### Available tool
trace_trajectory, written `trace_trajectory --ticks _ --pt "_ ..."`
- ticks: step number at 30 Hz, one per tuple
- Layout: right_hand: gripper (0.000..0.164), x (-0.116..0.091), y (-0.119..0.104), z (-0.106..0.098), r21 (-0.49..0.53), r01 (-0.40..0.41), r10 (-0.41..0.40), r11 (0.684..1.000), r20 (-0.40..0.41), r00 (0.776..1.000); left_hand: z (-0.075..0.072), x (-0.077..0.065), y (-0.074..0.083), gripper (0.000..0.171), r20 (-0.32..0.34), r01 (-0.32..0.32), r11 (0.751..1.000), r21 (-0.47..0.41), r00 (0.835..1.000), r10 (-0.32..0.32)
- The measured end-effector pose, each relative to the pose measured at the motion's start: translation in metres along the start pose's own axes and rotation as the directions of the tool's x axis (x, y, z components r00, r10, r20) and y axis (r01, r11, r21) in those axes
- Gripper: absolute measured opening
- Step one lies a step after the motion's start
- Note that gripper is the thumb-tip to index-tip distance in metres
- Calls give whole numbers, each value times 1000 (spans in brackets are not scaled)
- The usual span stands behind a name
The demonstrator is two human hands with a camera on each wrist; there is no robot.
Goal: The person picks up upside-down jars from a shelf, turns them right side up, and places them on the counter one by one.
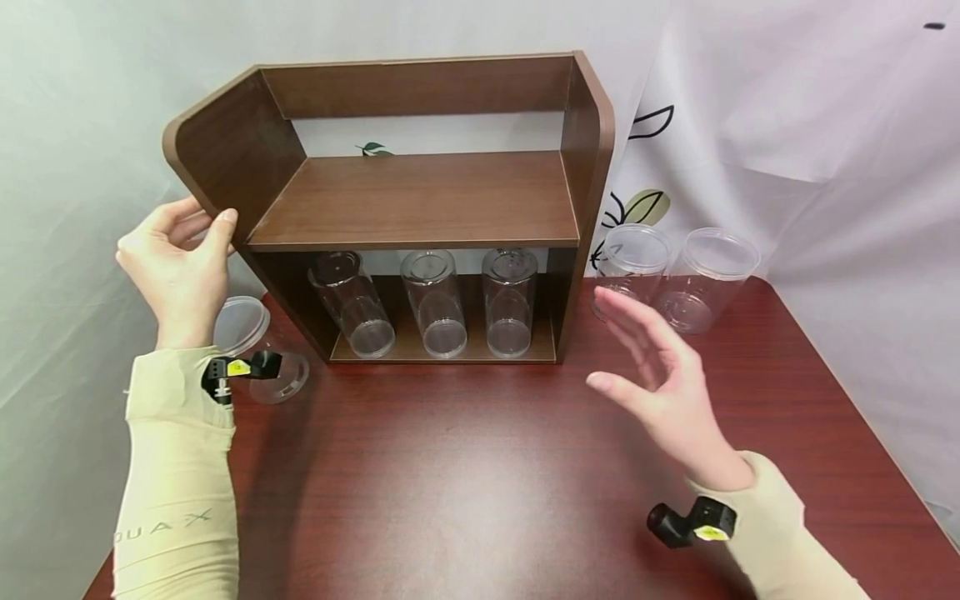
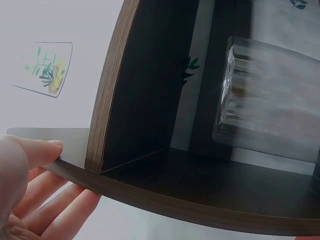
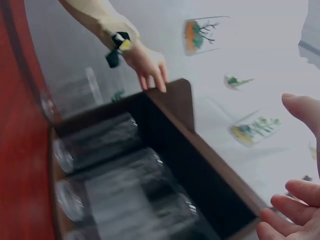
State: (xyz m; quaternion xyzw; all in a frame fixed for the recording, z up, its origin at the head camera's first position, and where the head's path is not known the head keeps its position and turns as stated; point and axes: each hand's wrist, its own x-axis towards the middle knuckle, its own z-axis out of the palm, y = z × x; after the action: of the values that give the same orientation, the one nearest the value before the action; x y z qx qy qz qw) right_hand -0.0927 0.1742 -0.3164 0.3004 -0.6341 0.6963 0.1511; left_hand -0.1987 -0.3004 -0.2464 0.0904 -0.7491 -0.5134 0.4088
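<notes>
A brown wooden two-tier shelf [image 1: 420,196] stands on the table. My left hand [image 1: 180,271] grips the front edge of its left side panel; in the left wrist view the thumb and fingers of this hand [image 2: 40,195] lie on opposite sides of the board. Three clear jars [image 1: 348,304] [image 1: 435,304] [image 1: 510,304] stand in the lower compartment. My right hand [image 1: 667,387] hovers over the table to the right of the shelf, thumb and fingers spread apart, holding nothing. In the right wrist view its fingers [image 3: 295,200] show at the right edge, beside the blurred shelf.
Two clear lidded jars [image 1: 633,258] [image 1: 705,283] stand right of the shelf, beyond my right hand. Another clear jar [image 1: 273,362] stands at the left, partly behind my left wrist. The reddish-brown table [image 1: 450,467] is bordered by pale hanging cloth [image 1: 847,167].
</notes>
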Motion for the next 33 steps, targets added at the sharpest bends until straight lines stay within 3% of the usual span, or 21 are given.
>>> trace_trajectory --ticks 6,17,25,33 --pt "79 -8 17 15 -45 -119 120 992 21 993 0 0 1 28 2 8 1000 5 1000 -8" --pt "81 -12 52 39 -60 -179 180 982 14 984 -1 1 2 29 11 21 1000 3 1000 -21" --pt "89 -5 72 48 -176 -251 257 952 10 966 -1 1 3 31 27 30 999 14 999 -30" --pt "101 9 85 56 -228 -256 260 939 -16 966 -3 3 3 29 27 25 1000 10 999 -26"
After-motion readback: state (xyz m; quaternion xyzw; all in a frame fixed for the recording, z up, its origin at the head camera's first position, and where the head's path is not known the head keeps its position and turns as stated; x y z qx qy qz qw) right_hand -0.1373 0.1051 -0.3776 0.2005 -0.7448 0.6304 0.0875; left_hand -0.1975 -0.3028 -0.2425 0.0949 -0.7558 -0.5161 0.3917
